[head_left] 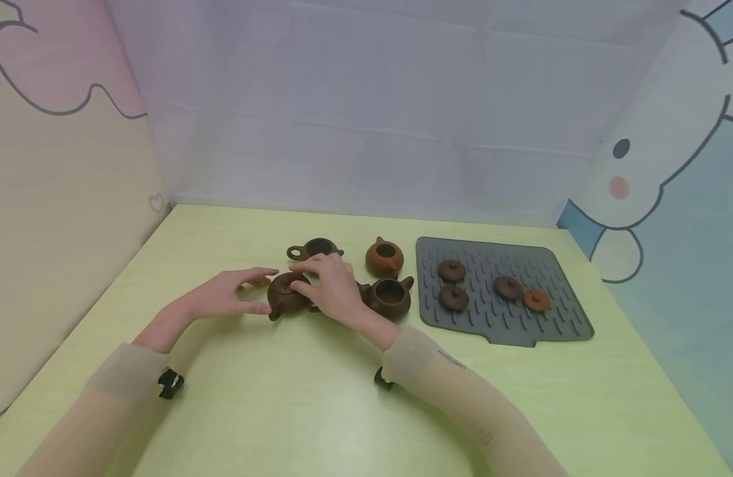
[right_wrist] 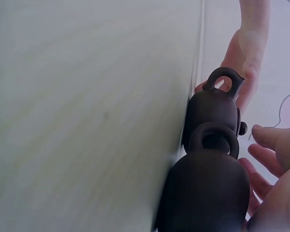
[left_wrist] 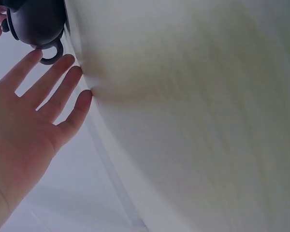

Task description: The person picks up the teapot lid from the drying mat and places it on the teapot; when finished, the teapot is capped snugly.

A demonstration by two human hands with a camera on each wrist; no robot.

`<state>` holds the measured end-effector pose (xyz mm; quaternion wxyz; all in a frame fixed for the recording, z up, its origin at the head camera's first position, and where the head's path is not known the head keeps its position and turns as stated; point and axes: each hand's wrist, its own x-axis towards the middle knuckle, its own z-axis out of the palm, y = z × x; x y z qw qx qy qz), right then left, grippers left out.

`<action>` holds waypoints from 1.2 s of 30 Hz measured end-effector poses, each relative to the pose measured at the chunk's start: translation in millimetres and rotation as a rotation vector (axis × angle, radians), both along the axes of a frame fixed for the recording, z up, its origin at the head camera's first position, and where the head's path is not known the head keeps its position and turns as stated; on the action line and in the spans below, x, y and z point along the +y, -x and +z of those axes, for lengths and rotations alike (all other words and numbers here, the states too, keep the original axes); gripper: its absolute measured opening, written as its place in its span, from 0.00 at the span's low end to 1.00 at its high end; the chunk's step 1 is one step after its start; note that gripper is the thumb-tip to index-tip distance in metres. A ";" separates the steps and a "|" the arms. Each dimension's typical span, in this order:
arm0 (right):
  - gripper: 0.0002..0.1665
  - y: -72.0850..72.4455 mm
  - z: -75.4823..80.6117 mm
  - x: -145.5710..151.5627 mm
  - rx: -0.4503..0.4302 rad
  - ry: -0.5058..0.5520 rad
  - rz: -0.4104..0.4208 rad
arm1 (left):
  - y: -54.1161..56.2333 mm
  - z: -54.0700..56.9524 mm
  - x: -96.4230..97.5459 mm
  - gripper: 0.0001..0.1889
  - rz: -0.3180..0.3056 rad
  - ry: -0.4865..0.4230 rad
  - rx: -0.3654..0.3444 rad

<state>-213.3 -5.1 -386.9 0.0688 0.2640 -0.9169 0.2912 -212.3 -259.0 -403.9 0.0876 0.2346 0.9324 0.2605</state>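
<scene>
A dark brown teapot (head_left: 287,305) with its lid (head_left: 282,283) on stands on the table, between both hands. My left hand (head_left: 226,295) is at its left side, fingers spread and straight; in the left wrist view the fingertips (left_wrist: 37,54) are right by its loop handle (left_wrist: 53,54). Over the lid is my right hand (head_left: 336,288), thumb and fingers extended. The right wrist view shows a small gap between that thumb (right_wrist: 263,137) and the lid's knob (right_wrist: 243,128).
Lidless teapots stand close by: a dark one (head_left: 320,247) behind, a reddish one (head_left: 378,265), and a brown one (head_left: 390,305) by the right wrist. On a grey ridged mat (head_left: 473,248) at right lie three dark lids (head_left: 452,270) and an orange lid (head_left: 536,300).
</scene>
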 end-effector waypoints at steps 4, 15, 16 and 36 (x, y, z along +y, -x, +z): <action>0.20 -2.3 0.1 9.0 0.024 0.033 -0.002 | 1.0 -1.4 2.1 0.40 -0.001 -0.031 0.011; 0.22 -7.0 -0.3 40.2 0.122 0.134 0.006 | -1.3 4.6 21.3 0.38 0.021 -0.042 0.222; 0.22 -7.3 -0.5 43.3 0.137 0.141 0.002 | -1.7 4.7 24.1 0.38 0.023 -0.041 0.242; 0.21 -8.1 1.1 118.1 0.323 0.222 -0.074 | 2.7 0.9 78.8 0.41 -0.128 0.006 0.476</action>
